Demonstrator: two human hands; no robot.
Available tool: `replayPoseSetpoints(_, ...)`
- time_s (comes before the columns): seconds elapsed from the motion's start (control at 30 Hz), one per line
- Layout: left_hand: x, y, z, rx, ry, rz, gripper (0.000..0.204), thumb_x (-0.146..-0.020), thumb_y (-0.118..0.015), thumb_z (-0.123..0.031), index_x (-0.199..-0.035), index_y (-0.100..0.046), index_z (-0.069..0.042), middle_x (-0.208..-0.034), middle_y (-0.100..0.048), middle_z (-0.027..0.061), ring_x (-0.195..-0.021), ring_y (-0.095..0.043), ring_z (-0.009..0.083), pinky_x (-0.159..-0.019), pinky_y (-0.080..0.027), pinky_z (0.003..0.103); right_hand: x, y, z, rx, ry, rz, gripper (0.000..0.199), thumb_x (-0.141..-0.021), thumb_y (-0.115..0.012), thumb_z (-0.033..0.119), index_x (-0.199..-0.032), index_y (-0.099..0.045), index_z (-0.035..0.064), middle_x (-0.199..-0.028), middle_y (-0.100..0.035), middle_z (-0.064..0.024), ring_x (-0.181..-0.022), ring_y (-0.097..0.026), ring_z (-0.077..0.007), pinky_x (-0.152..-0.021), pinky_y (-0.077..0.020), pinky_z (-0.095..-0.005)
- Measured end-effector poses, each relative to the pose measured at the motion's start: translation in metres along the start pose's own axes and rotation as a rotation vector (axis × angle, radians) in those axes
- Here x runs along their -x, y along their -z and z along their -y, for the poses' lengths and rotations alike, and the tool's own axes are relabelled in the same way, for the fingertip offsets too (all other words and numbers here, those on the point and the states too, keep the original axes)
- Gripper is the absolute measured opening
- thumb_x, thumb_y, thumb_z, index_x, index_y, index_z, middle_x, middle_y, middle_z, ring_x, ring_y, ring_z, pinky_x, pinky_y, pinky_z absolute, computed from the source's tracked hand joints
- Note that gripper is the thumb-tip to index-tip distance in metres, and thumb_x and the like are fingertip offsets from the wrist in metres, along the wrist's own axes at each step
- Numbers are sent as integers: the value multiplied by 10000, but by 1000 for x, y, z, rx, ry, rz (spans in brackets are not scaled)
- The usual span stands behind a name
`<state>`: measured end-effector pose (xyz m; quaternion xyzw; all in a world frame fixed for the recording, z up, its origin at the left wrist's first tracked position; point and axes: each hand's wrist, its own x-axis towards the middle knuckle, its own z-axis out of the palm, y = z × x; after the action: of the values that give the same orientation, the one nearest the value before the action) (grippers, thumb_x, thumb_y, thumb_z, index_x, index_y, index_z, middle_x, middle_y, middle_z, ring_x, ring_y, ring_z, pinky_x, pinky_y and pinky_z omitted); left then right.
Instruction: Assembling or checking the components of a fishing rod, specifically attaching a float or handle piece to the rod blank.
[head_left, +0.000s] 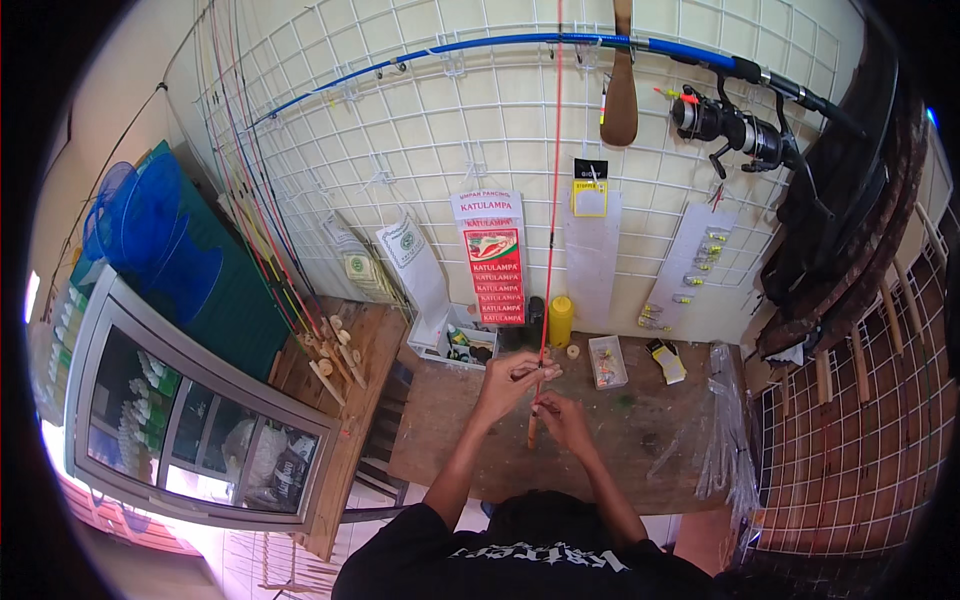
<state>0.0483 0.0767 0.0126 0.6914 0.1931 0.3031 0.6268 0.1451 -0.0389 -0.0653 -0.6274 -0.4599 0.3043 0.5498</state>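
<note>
A thin red fishing rod (554, 200) stands nearly upright before me over the table, its top running past the upper edge. Its short light-brown butt (532, 432) points down toward me. My left hand (515, 382) is closed round the rod above the butt, with thumb and fingers pinched together. Just below it, my right hand (565, 418) pinches the rod's lower part between its fingertips. Any small thing or thread between the fingers is too small to make out.
Behind the wooden table (460, 450) stand a yellow bottle (560, 322), a white box of small items (455, 350) and a clear tray (607, 362). Clear plastic sleeves (722, 440) lie right. A blue rod with reel (735, 125) hangs on the wall grid. A glass cabinet (200, 400) stands left.
</note>
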Motion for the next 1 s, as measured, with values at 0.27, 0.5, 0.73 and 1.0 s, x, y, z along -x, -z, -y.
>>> replayPoseSetpoints(0.27,-7,8,22,-125,114,-73,145,-853,-643,-79,-962,-620,14,-790,-664,36,-752,-627,79,-646,-516,225,-5,0,-26,-24,-52,-53,160,-875,-594,99,-1001,-601,0,-889,-676,-122,-851,-653,-161,-756,-513,-302)
replayPoseSetpoints(0.5,1,-4,36,-235,114,-58,160,-880,-604,-84,-1009,-611,10,-798,-668,54,-768,-638,95,-673,-514,238,21,4,-97,-245,-139,-40,235,-889,-580,123,-1097,-564,15,-931,-650,-83,-842,-623,-136,-743,-496,-274)
replayPoseSetpoints(0.73,0,-17,16,-272,94,-9,183,-888,-572,-42,-1047,-598,44,-818,-686,107,-825,-661,129,-699,-505,254,39,11,-126,-92,-310,97,239,-893,-564,122,-1120,-552,47,-928,-646,-83,-810,-619,-132,-694,-493,-277)
replayPoseSetpoints(1.0,-12,-21,25,-381,-24,-63,291,-876,-618,-148,-1150,-585,-55,-827,-663,133,-627,-609,147,-607,-493,296,3,20,-164,56,-426,79,310,-841,-610,130,-1130,-527,52,-853,-634,-108,-738,-616,-173,-691,-484,-323)
